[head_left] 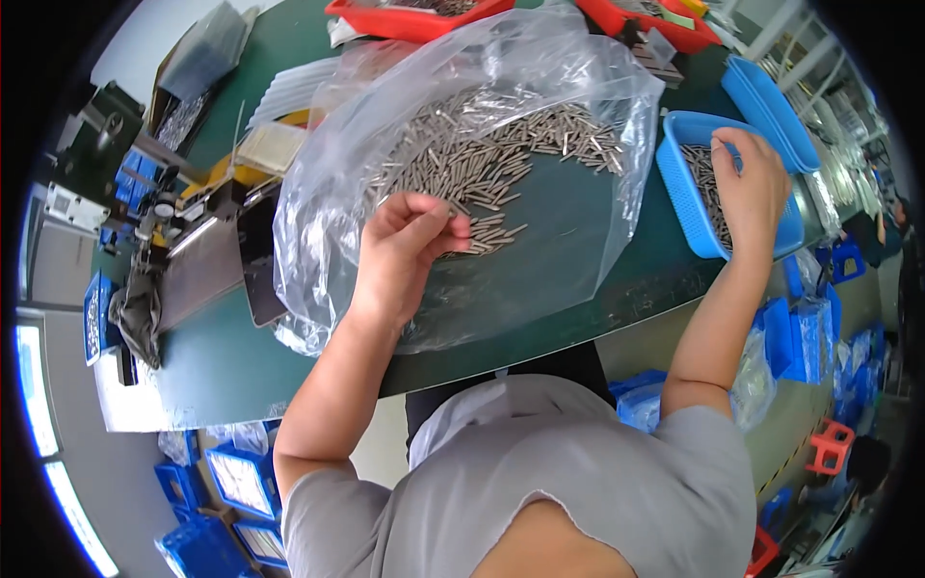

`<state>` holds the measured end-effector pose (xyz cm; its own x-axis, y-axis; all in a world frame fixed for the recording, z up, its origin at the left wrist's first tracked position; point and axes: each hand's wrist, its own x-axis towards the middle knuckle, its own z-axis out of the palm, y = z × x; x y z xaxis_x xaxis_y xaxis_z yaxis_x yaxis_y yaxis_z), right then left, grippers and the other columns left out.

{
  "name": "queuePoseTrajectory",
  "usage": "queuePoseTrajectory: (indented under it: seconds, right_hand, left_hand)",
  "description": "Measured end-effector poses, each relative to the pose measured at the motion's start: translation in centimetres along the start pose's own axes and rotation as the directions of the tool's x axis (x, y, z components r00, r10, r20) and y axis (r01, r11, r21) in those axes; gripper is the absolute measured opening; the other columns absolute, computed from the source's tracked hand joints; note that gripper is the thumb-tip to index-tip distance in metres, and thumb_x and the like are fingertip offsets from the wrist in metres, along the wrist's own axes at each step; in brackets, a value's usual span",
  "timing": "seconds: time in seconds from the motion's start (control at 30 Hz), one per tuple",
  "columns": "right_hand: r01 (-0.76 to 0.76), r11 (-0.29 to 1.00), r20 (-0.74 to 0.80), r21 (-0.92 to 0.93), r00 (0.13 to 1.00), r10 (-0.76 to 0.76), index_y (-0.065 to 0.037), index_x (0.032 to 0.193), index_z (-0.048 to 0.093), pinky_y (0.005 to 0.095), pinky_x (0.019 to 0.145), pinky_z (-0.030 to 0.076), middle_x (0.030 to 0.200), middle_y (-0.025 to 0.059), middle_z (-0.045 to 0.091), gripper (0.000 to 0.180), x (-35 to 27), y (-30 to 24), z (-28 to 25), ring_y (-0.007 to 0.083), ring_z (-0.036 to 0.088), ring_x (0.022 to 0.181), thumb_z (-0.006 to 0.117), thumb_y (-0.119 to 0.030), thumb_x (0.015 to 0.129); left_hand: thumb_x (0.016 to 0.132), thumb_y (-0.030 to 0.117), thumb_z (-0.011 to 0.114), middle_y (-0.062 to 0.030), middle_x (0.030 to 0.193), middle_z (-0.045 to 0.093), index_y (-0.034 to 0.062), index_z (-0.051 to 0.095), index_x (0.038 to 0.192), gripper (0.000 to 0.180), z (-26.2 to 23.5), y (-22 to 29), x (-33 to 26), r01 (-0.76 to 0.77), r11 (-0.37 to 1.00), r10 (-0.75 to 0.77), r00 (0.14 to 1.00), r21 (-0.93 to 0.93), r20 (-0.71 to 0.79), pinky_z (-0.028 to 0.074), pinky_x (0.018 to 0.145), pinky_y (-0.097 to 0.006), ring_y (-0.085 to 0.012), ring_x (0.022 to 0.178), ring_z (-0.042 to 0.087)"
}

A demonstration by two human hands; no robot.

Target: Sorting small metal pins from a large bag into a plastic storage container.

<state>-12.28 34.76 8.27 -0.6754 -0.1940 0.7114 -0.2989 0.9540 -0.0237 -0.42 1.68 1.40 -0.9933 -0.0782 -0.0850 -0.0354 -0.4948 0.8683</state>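
Note:
A clear plastic bag lies spread on the green table, holding a heap of small metal pins. My left hand rests on the near edge of the heap, fingers curled over several pins. To the right, my right hand reaches into a blue basket with more metal pins in it, fingers bent down over them.
A second blue basket stands behind the first. Red trays sit at the table's far edge. A metal machine with a flat chute is at the left. Blue crates stand on the floor below; a red stool is at the right.

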Motion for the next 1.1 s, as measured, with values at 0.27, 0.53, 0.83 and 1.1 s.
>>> queuePoseTrajectory:
  seconds: [0.27,0.53,0.83,1.1]
  right_hand:
    - [0.260,0.546,0.314,0.796,0.594,-0.741,-0.003,0.088,0.060,0.0339,0.063,0.047,0.087,0.0090,0.057,0.015,-2.7,-12.3,2.8,0.0271,0.059,0.076,0.064,-0.003,0.073]
    - [0.575,0.543,0.335,0.612,0.432,-0.837,-0.002,0.074,0.057,0.0369,0.062,0.048,0.079,0.0113,0.054,0.005,-3.3,-15.9,4.2,0.0278,0.059,0.070,0.054,-0.006,0.072]
    - [0.088,0.491,0.346,0.867,0.603,-0.719,0.000,0.080,0.057,0.0323,0.059,0.050,0.075,0.0123,0.059,0.006,-1.7,-14.6,5.6,0.0244,0.060,0.064,0.058,-0.005,0.078]
    - [-0.671,0.039,0.590,0.741,0.621,-0.517,-0.002,0.091,0.058,0.0182,0.049,0.043,0.075,0.0002,0.059,0.009,-2.5,-15.9,5.0,0.0056,0.058,0.062,0.057,-0.010,0.088]
  left_hand:
    - [0.088,0.004,0.053,-0.0144,0.083,0.063,-0.0026,0.051,0.092,0.008,-0.9,0.1,-0.7,-0.007,1.000,0.007,0.998,0.005,-0.069,0.053,0.069,-0.030,-0.0191,0.072,0.063]
    - [0.088,0.004,0.054,-0.0143,0.083,0.063,-0.0025,0.052,0.091,0.008,-1.1,0.2,-0.6,-0.004,1.000,0.002,0.997,-0.027,-0.078,0.054,0.069,-0.030,-0.0192,0.074,0.063]
    - [0.088,0.005,0.055,-0.0132,0.084,0.063,-0.0022,0.052,0.093,0.010,-1.0,0.2,-0.4,0.052,0.997,-0.054,0.998,-0.055,-0.032,0.054,0.070,-0.030,-0.0191,0.076,0.063]
    - [0.088,0.004,0.055,-0.0127,0.088,0.063,-0.0021,0.053,0.094,0.009,-0.5,-0.4,-0.7,0.147,0.987,-0.145,0.989,-0.057,0.043,0.055,0.073,-0.031,-0.0195,0.082,0.064]
